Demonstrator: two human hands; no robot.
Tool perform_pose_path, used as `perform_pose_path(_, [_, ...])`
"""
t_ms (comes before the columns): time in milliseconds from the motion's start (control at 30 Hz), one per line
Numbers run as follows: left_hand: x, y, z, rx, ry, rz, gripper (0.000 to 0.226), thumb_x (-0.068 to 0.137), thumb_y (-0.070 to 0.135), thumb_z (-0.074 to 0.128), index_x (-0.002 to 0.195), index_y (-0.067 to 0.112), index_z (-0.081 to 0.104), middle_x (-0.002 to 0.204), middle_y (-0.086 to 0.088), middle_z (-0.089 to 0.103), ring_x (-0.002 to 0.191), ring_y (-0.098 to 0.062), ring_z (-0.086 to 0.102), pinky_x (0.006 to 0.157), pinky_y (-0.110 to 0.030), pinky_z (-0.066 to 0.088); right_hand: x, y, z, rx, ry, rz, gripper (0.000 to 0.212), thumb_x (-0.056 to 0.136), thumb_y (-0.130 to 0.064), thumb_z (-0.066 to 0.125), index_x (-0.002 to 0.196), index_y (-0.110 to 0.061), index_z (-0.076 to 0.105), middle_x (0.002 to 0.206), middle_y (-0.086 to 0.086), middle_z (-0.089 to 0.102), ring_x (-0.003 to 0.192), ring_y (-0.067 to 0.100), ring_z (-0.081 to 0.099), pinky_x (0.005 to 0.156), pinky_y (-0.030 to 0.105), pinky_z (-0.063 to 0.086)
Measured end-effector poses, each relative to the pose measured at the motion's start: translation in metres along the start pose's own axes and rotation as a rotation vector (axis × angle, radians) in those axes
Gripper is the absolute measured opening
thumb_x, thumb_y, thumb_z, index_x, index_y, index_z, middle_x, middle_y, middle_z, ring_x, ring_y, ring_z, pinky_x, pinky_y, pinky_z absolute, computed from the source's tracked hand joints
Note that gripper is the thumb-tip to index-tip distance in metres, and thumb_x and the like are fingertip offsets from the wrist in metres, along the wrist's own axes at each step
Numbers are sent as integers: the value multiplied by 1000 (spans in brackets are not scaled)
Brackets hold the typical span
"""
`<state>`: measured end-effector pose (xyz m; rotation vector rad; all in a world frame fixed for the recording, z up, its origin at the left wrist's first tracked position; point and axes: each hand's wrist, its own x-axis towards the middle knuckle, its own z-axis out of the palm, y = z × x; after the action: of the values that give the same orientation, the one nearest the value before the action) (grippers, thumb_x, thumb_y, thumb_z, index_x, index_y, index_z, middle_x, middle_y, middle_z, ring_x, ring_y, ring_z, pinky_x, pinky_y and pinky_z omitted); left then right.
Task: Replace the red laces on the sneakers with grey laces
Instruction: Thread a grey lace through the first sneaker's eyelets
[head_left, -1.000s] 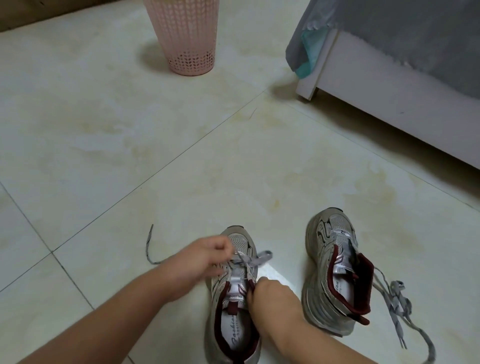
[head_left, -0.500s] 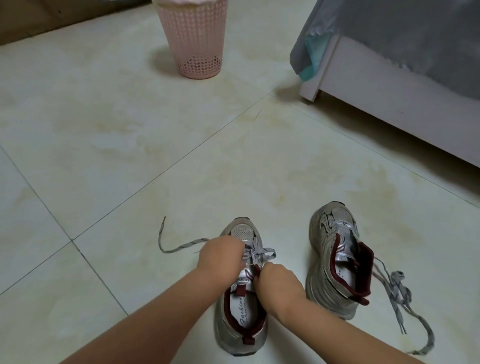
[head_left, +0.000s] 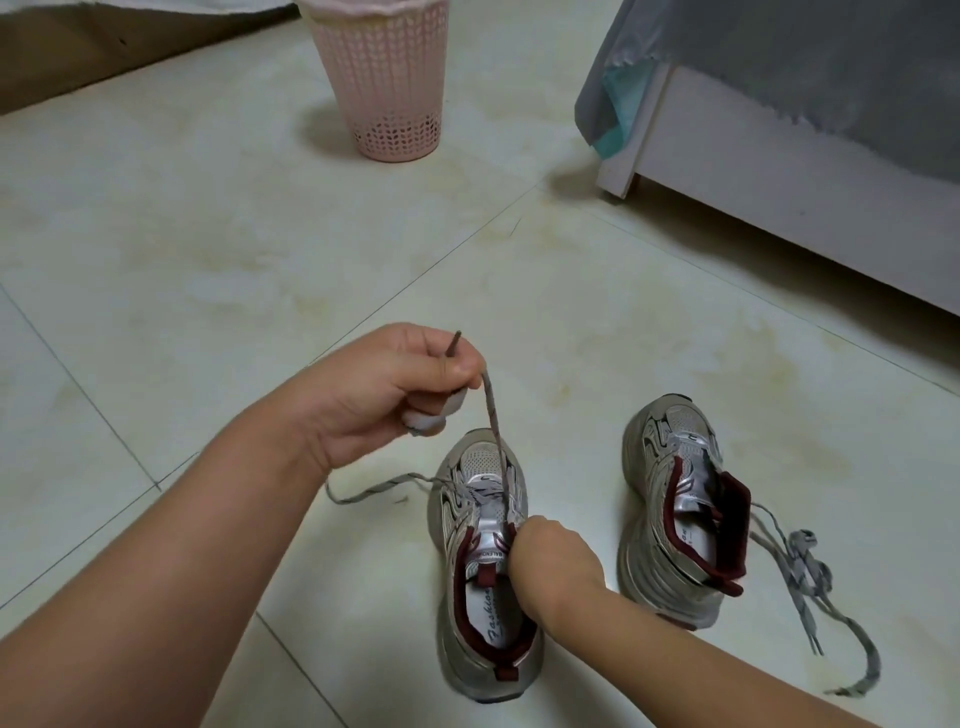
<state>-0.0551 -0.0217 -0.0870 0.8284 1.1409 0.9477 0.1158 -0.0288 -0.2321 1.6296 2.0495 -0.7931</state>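
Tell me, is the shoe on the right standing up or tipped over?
Tipped. The right sneaker leans to one side, its dark red collar facing sideways, with a loose grey lace on the floor beside it.

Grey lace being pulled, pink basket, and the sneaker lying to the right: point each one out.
Grey lace (head_left: 492, 415), head view, on the taut stretch rising to the left hand.
Pink basket (head_left: 383, 78), head view, on its perforated wall.
Right sneaker (head_left: 655, 551), head view, on its silver side panel.

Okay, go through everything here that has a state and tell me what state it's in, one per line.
Left hand: raised, pinching grey lace taut.
Right hand: curled at near sneaker tongue.
Near sneaker: upright, partly laced.
Far sneaker: tilted, unlaced.
Loose lace: heaped on floor.
Pink basket: upright.
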Motion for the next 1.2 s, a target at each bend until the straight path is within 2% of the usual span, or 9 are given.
perform_pose_path(167, [12, -20, 12, 304, 120, 22, 23, 84, 4, 59, 63, 13, 62, 44, 9, 41, 39, -4, 32, 41, -12, 30, -3, -2, -13, -42, -56, -29, 29, 93, -23, 44, 117, -7, 49, 122, 11, 58, 112, 30, 56, 82, 30, 43])
perform_pose_path(267, [23, -35, 13, 474, 181, 3, 17, 83, 12, 64, 66, 15, 64, 50, 5, 46, 49, -9, 40, 50, -16, 35, -8, -2, -34, 248, 30, -120, 61, 83, -46, 59, 130, -15, 35, 124, 8, 48, 111, 27, 53, 89, 34, 41])
perform_pose_path(400, [33, -59, 16, 400, 164, 35, 13, 83, 15, 65, 70, 15, 67, 59, 0, 54, 56, -9, 47, 59, -17, 38, -10, -11, -71, 923, 92, -357, 32, 83, -12, 62, 114, -15, 55, 91, 3, 59, 61, 13, 51, 61, 27, 44])
perform_pose_path(567, [48, -98, 3, 524, 475, 10, 21, 88, 14, 58, 108, 15, 60, 80, -1, 56, 71, -11, 52, 66, -17, 42, 11, -2, -81, 1136, 67, -160, 19, 92, 4, 41, 81, 2, 57, 51, 6, 53, 33, 8, 45, 37, 16, 39])
perform_pose_path(767, [39, -152, -18, 1247, 350, -253, 23, 89, 16, 50, 110, 23, 57, 116, -3, 48, 111, -23, 45, 89, -33, 37, 43, 35, -58, 991, 90, 119, 16, 93, -1, 43, 79, 1, 52, 59, 13, 55, 45, 19, 49, 41, 22, 44])
perform_pose_path(867, [36, -155, -16, 1303, 315, -209, 10, 92, 26, 47, 95, 21, 56, 106, 0, 50, 104, -21, 46, 85, -31, 33, 47, 39, -50, 873, 49, 174, 11, 90, -1, 44, 91, 1, 55, 74, 17, 59, 59, 25, 54, 57, 32, 46])
perform_pose_path(1000, [36, -125, -12, 852, 200, -214, 22, 92, 15, 47, 72, 22, 44, 66, 2, 56, 67, -17, 56, 70, -29, 43, 34, 24, -52, 503, 166, 16, 68, 82, -13, 58, 142, -14, 26, 130, 17, 40, 108, 31, 53, 92, 39, 46])
perform_pose_path(1100, [36, -94, -5, 585, 163, -140, 22, 90, 8, 53, 70, 17, 52, 50, 4, 49, 49, -10, 50, 52, -17, 44, 19, -1, -53, 452, 127, -345, 57, 79, -22, 64, 132, -27, 43, 115, 3, 42, 103, 18, 50, 96, 32, 42])
perform_pose_path(1200, [37, -73, -3, 603, 203, -46, 15, 89, 10, 54, 75, 16, 53, 49, 6, 47, 45, -7, 44, 43, -11, 34, 14, -19, -52, 420, 127, -482, 5, 82, -26, 62, 79, -23, 59, 75, -6, 46, 73, 14, 45, 74, 33, 41])
